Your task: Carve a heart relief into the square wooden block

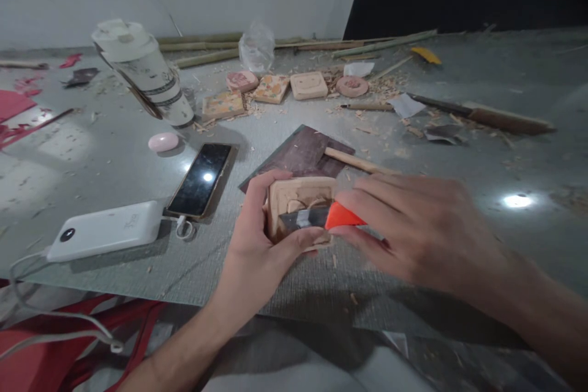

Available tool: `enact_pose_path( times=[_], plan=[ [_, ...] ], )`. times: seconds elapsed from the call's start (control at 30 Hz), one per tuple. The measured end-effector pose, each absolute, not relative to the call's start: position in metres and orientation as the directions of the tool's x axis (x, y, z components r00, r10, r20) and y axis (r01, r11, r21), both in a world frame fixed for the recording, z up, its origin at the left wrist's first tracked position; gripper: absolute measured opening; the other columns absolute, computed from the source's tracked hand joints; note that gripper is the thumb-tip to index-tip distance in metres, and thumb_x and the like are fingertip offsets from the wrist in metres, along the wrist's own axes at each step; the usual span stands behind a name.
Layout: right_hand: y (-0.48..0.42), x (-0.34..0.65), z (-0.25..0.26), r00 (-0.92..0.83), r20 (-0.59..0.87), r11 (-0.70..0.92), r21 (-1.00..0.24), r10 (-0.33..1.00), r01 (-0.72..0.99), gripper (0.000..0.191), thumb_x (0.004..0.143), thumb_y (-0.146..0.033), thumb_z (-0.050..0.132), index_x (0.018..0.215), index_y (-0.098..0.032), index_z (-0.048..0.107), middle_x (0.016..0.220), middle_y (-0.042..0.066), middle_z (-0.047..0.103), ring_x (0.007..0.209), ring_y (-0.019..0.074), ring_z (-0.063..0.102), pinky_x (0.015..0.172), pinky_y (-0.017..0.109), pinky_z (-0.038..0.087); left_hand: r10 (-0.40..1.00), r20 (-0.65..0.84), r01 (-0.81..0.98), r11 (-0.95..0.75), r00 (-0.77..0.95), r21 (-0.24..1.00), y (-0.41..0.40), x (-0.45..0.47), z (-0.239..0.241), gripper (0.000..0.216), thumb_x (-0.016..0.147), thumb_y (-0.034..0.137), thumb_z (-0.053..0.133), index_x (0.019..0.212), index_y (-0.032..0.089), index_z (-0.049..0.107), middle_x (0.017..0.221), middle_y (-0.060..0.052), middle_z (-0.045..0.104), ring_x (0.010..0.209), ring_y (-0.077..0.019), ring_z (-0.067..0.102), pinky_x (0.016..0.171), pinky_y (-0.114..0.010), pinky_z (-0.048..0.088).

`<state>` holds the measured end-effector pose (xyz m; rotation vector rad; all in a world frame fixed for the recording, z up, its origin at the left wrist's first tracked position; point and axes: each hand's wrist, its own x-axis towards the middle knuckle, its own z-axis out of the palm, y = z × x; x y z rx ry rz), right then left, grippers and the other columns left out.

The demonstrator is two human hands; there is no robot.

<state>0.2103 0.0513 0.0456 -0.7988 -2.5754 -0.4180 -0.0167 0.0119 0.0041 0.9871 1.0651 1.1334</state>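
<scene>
My left hand (261, 251) is closed round a square wooden block (303, 190) with a raised rim and a carved relief in its face. Its thumb lies along the block's lower edge, close to the blade. In my right hand (408, 226) is a utility knife (344, 215) with an orange body, gripped near its front end. The dark blade reaches left across the carved recess of the block. Whether the edge is cutting into the wood cannot be made out. Just beyond the block lie a dark sheet (294, 150) and a thin wooden stick (358, 161).
To the left are a phone (201, 180), a white power bank (108, 229) with a cable, a pink oval object (163, 142) and a tall cup (147, 73). Several carved pieces, among them a pale wooden block (309, 86), lie amid shavings at the back. A long-handled tool (482, 113) lies right.
</scene>
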Motion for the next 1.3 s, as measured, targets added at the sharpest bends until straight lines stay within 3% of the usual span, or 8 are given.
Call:
enact_pose_path(
  times=[0.43,0.67,0.83,0.97,1.13,1.3],
  plan=[
    [0.0438,0.2031,0.0409,-0.710,0.529,0.741,0.207,0.464,0.638,0.035,0.114,-0.031,0.059,0.086,-0.017,0.075,0.073,0.004,0.073,0.059,0.0172,0.059,0.054,0.039,0.038,0.990,-0.125,-0.244,0.139,0.072,0.960,0.0118,-0.0171,0.0055,0.059,0.085,0.031,0.097,0.129,0.034,0.059,0.095,0.005,0.068,0.068,-0.0157,0.074,0.054,-0.029,0.073],
    [0.0413,0.2011,0.0418,-0.673,0.556,0.700,0.212,0.487,0.682,0.036,0.114,-0.037,0.061,0.089,-0.016,0.074,0.079,0.005,0.076,0.058,0.0149,0.059,0.053,0.037,0.036,0.993,-0.116,-0.155,0.116,0.012,0.981,0.0102,-0.0152,0.0052,0.046,0.094,0.038,0.089,0.129,0.033,0.059,0.090,0.005,0.067,0.063,-0.0158,0.074,0.050,-0.030,0.072],
    [0.0440,0.2048,0.0439,-0.668,0.556,0.710,0.184,0.495,0.679,0.030,0.112,-0.034,0.063,0.090,-0.015,0.073,0.082,0.007,0.076,0.064,0.0175,0.063,0.057,0.038,0.039,0.996,-0.082,-0.229,0.086,0.026,0.970,0.0119,-0.0130,0.0054,0.059,0.083,0.033,0.098,0.127,0.032,0.057,0.095,0.005,0.073,0.067,-0.0158,0.075,0.053,-0.031,0.073],
    [0.0476,0.2087,0.0433,-0.701,0.535,0.750,0.176,0.471,0.638,0.025,0.109,-0.027,0.061,0.090,-0.016,0.073,0.077,0.005,0.073,0.065,0.0182,0.062,0.059,0.038,0.040,0.994,-0.109,-0.185,0.110,0.015,0.977,0.0125,-0.0135,0.0051,0.070,0.077,0.032,0.103,0.130,0.033,0.057,0.092,0.005,0.075,0.067,-0.0141,0.075,0.059,-0.027,0.073],
    [0.0494,0.2086,0.0433,-0.736,0.492,0.780,0.165,0.465,0.603,0.031,0.112,-0.029,0.056,0.088,-0.016,0.072,0.079,0.006,0.073,0.067,0.0200,0.063,0.061,0.039,0.042,0.995,-0.093,-0.154,0.097,0.030,0.983,0.0115,-0.0144,0.0050,0.072,0.075,0.031,0.104,0.131,0.033,0.059,0.091,0.005,0.074,0.067,-0.0130,0.071,0.059,-0.025,0.072],
    [0.0501,0.2072,0.0434,-0.733,0.491,0.777,0.164,0.470,0.608,0.034,0.114,-0.029,0.053,0.088,-0.017,0.072,0.074,0.004,0.071,0.065,0.0200,0.061,0.061,0.039,0.041,0.990,-0.134,-0.198,0.141,0.046,0.970,0.0113,-0.0146,0.0066,0.065,0.081,0.028,0.098,0.134,0.033,0.062,0.099,0.003,0.075,0.071,-0.0163,0.075,0.057,-0.031,0.074]
  ],
)
